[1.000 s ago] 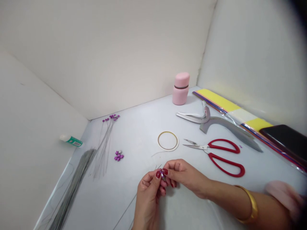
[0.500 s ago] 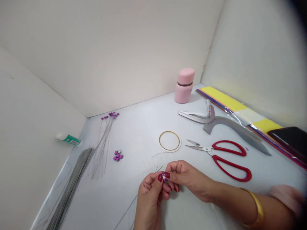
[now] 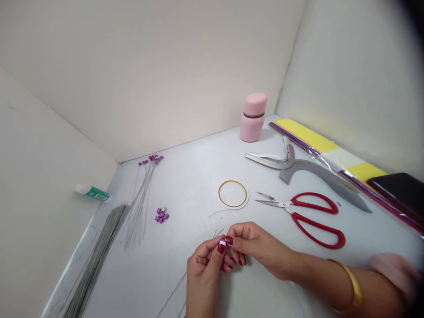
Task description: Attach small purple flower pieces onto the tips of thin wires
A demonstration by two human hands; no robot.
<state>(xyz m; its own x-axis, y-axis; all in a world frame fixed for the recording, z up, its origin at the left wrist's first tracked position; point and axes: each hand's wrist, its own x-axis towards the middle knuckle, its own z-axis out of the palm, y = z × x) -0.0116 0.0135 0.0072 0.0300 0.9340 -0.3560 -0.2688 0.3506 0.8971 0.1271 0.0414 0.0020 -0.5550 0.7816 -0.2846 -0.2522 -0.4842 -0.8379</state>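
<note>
1. Jar, pink, lidded (image 3: 253, 127): standing upright near the back wall (image 3: 159, 79); its contents are staying hidden under the lid.
2. Packet, clear plastic (image 3: 300, 131): holding coloured sheets, yellow uppermost; lying along the right wall, a dark glossy item (image 3: 397, 192) resting on its near end.
3. Tube, green and white (image 3: 96, 193): lying by the counter's left edge; contents not showing.
4. Counter (image 3: 188, 190): meeting walls at back, left and right. Open surface is running from the cluster of purple pieces (image 3: 161, 215) to the tape ring (image 3: 245, 202).
5. Left hand (image 3: 206, 265): closing thumb and finger on a small purple piece (image 3: 222, 242); thin wires (image 3: 172, 293) are passing by it.
6. Right hand (image 3: 256, 245): pinching the same piece from the other side, thumb against finger. The piece is sitting between both thumbnails, nearer than the ring.
7. Scissors, red-handled (image 3: 287, 205): lying right of the ring, below a grey tool (image 3: 300, 164).
8. Wire bundle, grey (image 3: 99, 260): lying along the left edge, purple-tipped stems (image 3: 145, 185) fanning beside it.
9. Change since half a second ago: the piece is showing a broader white patch; both hands are keeping their hold.
</note>
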